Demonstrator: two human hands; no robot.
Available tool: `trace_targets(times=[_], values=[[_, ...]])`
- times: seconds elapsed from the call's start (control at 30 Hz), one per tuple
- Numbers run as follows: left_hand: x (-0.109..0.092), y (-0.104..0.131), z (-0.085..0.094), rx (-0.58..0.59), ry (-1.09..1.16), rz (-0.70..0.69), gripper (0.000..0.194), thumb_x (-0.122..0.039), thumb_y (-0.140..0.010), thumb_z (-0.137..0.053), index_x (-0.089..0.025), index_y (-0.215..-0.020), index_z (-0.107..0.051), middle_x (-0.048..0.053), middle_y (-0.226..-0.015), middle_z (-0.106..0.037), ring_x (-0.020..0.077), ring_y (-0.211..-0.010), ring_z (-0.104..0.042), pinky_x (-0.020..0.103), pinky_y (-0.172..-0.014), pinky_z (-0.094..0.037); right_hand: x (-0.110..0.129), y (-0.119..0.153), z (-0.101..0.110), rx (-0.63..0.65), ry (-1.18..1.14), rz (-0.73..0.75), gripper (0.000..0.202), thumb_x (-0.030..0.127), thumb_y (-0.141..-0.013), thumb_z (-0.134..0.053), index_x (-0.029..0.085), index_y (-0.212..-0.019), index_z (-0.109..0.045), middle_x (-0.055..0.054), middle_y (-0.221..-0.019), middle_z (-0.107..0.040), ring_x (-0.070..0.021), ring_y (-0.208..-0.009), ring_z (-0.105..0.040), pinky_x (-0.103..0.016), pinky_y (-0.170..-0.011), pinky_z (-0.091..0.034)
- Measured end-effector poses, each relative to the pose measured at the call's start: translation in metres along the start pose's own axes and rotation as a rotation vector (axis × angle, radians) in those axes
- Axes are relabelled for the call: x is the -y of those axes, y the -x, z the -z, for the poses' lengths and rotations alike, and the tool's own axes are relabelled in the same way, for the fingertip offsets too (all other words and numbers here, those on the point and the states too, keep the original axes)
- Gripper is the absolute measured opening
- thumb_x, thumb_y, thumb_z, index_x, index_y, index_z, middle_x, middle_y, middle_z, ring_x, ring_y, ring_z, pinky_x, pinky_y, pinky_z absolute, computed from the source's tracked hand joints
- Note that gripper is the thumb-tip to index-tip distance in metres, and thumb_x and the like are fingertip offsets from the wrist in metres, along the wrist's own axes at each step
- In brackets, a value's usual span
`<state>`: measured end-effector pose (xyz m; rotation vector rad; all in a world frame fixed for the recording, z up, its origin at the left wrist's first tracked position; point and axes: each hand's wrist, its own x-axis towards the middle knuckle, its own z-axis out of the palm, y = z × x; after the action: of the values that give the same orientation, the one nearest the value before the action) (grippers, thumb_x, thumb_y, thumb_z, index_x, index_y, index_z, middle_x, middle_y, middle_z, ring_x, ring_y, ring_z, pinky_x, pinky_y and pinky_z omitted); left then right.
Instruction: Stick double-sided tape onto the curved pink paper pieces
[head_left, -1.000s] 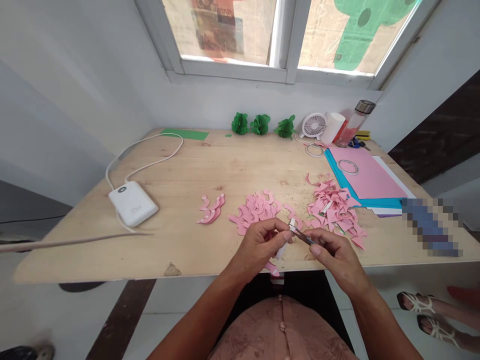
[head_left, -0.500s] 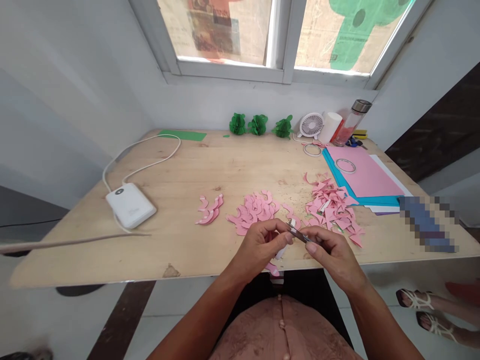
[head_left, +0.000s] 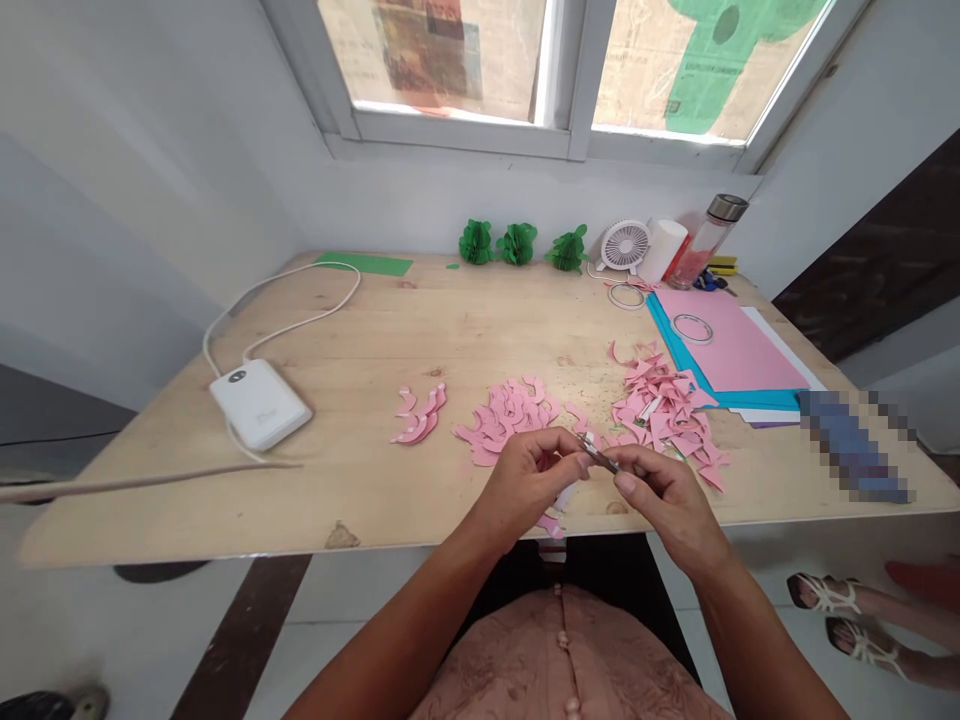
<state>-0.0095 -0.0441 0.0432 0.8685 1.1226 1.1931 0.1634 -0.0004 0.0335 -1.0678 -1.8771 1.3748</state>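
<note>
Over the front edge of the table, my left hand (head_left: pixel 536 475) and my right hand (head_left: pixel 667 500) meet at a small, slim dark metal tool (head_left: pixel 602 460). Right thumb and fingers pinch its near end. The left thumb and forefinger are pressed together at its other end; what they grip there is partly hidden. A small white bit shows beside the tool. Just beyond my left hand lies a pile of curved pink paper cutouts (head_left: pixel 510 410). Pink paper scraps (head_left: pixel 664 405) are heaped beyond my right hand. One pink piece (head_left: pixel 551 526) sticks out below the left hand.
A few pink cutouts (head_left: pixel 421 415) lie further left, near a white power bank (head_left: pixel 262 405) with its cable. Green paper balls (head_left: pixel 516 244), a small fan (head_left: pixel 625 246) and a bottle (head_left: pixel 705 245) stand along the wall. Coloured sheets (head_left: pixel 750 350) carry a tape roll (head_left: pixel 691 329).
The tool between my hands has tilted slightly, and the fingers have shifted a little on it. The piles and other things on the table stay where they were.
</note>
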Motion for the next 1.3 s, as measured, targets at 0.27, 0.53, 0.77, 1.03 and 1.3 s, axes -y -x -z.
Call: trace_targets(times=[0.27,0.53,0.77,1.03,1.3], values=[[-0.0023,-0.0011,-0.0013,-0.008,0.019,-0.026,0.021,-0.032,-0.071,-0.068,-0.013,-0.063,-0.063,-0.001,-0.057,-0.052,0.0063,-0.049,-0.039,0.018,-0.044,-0.029,-0.0006,-0.0005,-0.0008,-0.015,-0.041,-0.014,0.027,0.043,-0.08,-0.06,0.02,-0.092,-0.069,-0.005,-0.086,-0.067,-0.0228,-0.088,-0.059,-0.03,-0.067,-0.046],[-0.0036,-0.0008,-0.0014,-0.012,0.007,-0.018,0.021,-0.033,-0.07,-0.067,-0.014,-0.063,-0.063,-0.001,-0.056,-0.052,0.007,-0.049,-0.039,0.019,-0.045,-0.029,-0.0031,0.0009,-0.0005,-0.028,-0.004,0.008,0.029,0.044,-0.08,-0.059,0.021,-0.093,-0.07,-0.004,-0.082,-0.066,-0.0225,-0.084,-0.06,-0.03,-0.065,-0.047],[-0.0032,0.0002,-0.0023,-0.002,0.019,-0.024,0.019,-0.03,-0.071,-0.066,-0.014,-0.06,-0.062,-0.004,-0.054,-0.051,0.0055,-0.046,-0.036,0.02,-0.046,-0.028,-0.0056,0.0018,-0.001,-0.066,-0.004,0.026,0.025,0.042,-0.079,-0.061,0.021,-0.091,-0.071,-0.003,-0.08,-0.067,-0.0204,-0.078,-0.06,-0.028,-0.062,-0.046],[-0.0023,-0.0004,-0.0027,0.0,0.022,-0.017,0.018,-0.029,-0.07,-0.066,-0.014,-0.06,-0.062,-0.004,-0.054,-0.05,0.0059,-0.047,-0.036,0.02,-0.046,-0.028,-0.0046,0.0037,-0.0001,-0.08,0.062,0.035,0.025,0.041,-0.081,-0.06,0.021,-0.091,-0.07,-0.004,-0.075,-0.065,-0.02,-0.074,-0.06,-0.027,-0.058,-0.045],[-0.001,-0.001,-0.0035,-0.004,0.022,-0.009,0.019,-0.03,-0.071,-0.066,-0.014,-0.061,-0.06,-0.004,-0.055,-0.049,0.0056,-0.047,-0.036,0.019,-0.045,-0.027,-0.0042,0.0037,0.0001,-0.108,0.122,0.063,0.022,0.037,-0.081,-0.06,0.02,-0.091,-0.07,-0.004,-0.074,-0.066,-0.0193,-0.071,-0.06,-0.026,-0.056,-0.046]])
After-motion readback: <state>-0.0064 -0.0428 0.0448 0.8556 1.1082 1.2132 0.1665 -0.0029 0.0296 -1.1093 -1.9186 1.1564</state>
